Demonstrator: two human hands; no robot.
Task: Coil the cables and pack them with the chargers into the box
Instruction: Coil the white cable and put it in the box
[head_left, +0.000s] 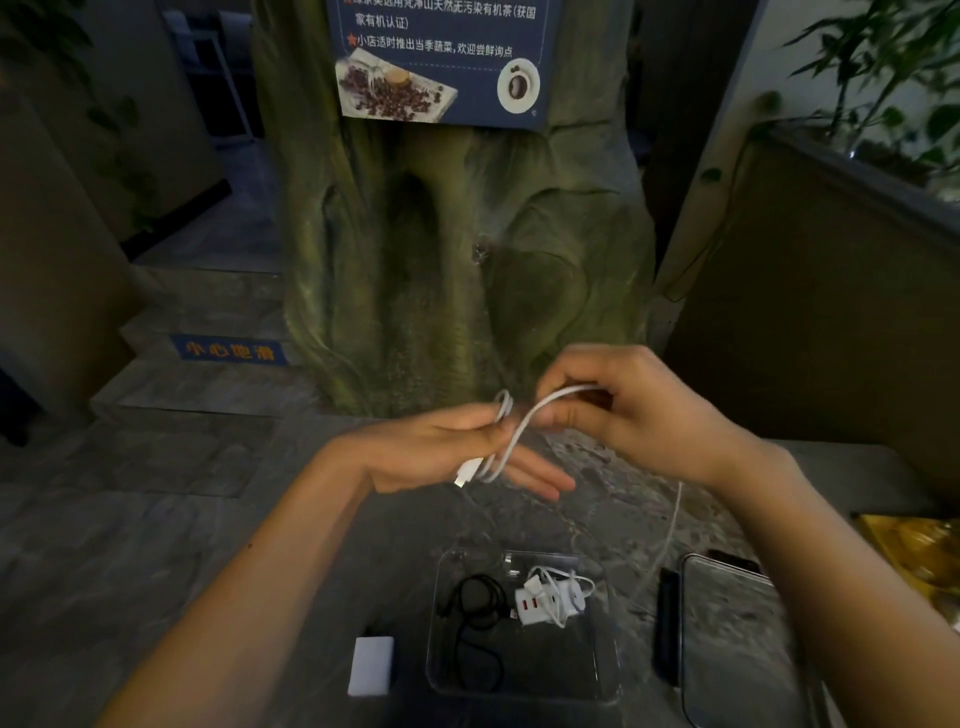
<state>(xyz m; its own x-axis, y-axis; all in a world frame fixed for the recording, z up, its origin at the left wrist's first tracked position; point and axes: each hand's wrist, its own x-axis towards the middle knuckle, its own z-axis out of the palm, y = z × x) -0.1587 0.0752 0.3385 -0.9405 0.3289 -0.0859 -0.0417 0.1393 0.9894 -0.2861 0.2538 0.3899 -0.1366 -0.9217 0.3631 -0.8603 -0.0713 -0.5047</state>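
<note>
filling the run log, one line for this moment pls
step: coiling white cable | left hand: holds loops | right hand: feeds cable | box: black cable, white charger inside

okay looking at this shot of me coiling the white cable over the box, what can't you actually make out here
Head view only:
- The white cable's far end: it trails thin and blurred below the right hand.
- How many loops sit on the left hand: motion blur.
- The clear box's walls: transparent, dim light.
- The black cable's plugs: too small.
- The phone-like slab: cut off by the bottom edge, partly behind the right arm.
</note>
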